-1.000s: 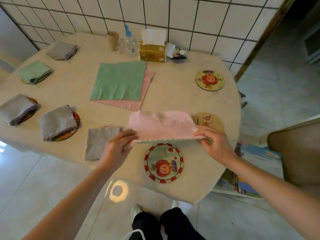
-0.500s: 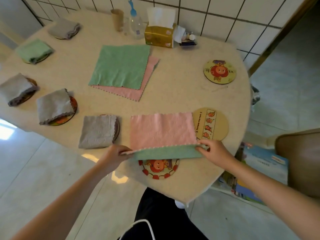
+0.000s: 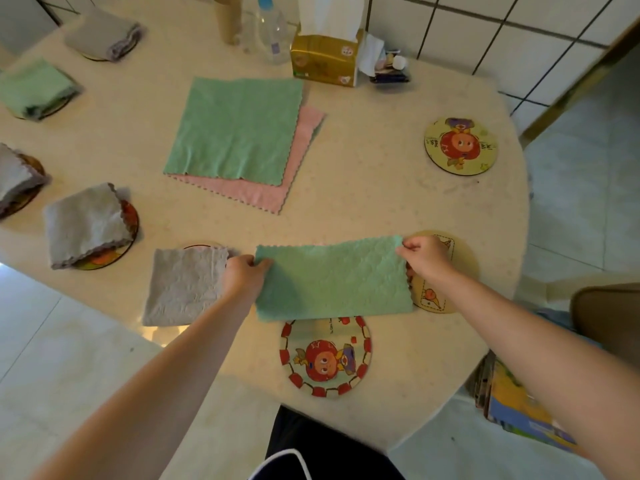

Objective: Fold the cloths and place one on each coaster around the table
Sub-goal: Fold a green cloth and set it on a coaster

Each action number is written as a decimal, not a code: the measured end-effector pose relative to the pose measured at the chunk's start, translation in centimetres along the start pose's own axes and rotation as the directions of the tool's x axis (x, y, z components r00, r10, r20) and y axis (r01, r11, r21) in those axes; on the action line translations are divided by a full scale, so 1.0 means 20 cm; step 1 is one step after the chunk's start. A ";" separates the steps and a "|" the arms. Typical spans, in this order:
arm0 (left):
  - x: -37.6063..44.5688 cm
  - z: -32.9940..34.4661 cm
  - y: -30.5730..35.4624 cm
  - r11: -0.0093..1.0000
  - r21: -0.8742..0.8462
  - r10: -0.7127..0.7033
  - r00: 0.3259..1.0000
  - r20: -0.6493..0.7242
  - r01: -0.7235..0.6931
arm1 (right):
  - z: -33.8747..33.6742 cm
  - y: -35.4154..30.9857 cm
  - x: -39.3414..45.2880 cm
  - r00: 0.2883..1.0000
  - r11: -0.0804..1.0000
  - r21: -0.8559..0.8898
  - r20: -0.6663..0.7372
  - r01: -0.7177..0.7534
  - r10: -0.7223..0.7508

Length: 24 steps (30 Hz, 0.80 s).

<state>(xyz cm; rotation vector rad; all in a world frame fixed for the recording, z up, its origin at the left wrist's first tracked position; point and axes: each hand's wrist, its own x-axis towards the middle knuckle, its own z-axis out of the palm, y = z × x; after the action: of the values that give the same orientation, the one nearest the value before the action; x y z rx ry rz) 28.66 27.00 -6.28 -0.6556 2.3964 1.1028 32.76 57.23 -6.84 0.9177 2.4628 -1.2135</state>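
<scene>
**Two hands pinch a half-folded green cloth**

Both hands hold the far corners of the green cloth (image 3: 334,280), which lies folded in a long rectangle on the table (image 3: 381,209). The left hand (image 3: 242,275) has its fingers curled round the far left corner, and the right hand (image 3: 426,256) pinches the far right corner. The cloth's near edge overlaps the rim of the red-bordered coaster (image 3: 325,358), and its right end covers part of the pale coaster (image 3: 450,271). Just left of it a folded grey cloth (image 3: 183,287) sits on another coaster. Farther back, a flat green cloth (image 3: 235,129) lies on a pink cloth (image 3: 294,168), well apart from a bare cartoon coaster (image 3: 460,145).
</scene>
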 end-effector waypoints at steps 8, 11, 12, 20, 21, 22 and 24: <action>0.06 -0.01 0.02 0.988 0.140 0.063 0.998 0.011 -0.064 | 0.00 0.00 0.05 0.998 0.996 -0.063 0.000 -0.067 0.068; 0.04 0.00 0.01 0.970 0.214 0.124 0.992 -0.006 -0.119 | 0.00 0.02 0.05 0.998 0.995 -0.074 0.009 -0.064 0.065; 0.04 0.00 0.00 0.961 0.239 0.144 0.990 -0.010 -0.137 | 0.00 0.03 0.04 0.998 0.996 -0.073 0.011 -0.055 0.056; -0.07 0.02 0.01 0.840 0.471 0.357 0.928 -0.104 -0.270 | 0.00 0.00 -0.06 0.970 0.914 -0.355 -0.063 0.199 -0.236; -0.10 0.03 0.00 0.729 0.578 0.503 0.859 -0.089 -0.367 | -0.01 0.00 -0.10 0.939 0.847 -0.455 -0.064 0.274 -0.338; -0.15 0.05 0.00 0.614 0.630 0.634 0.773 -0.034 -0.476 | 0.00 0.01 -0.14 0.895 0.768 -0.528 -0.030 0.363 -0.444; -0.26 0.13 -0.03 0.461 0.579 0.730 0.658 0.184 -0.673 | 0.05 0.06 -0.23 0.800 0.645 -0.517 0.146 0.563 -0.582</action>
<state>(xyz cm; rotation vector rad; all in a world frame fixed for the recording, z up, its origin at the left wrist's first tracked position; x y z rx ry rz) 33.62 29.98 -5.25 0.6135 2.9435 0.4269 37.04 55.01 -5.95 -0.0264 2.9866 -0.5321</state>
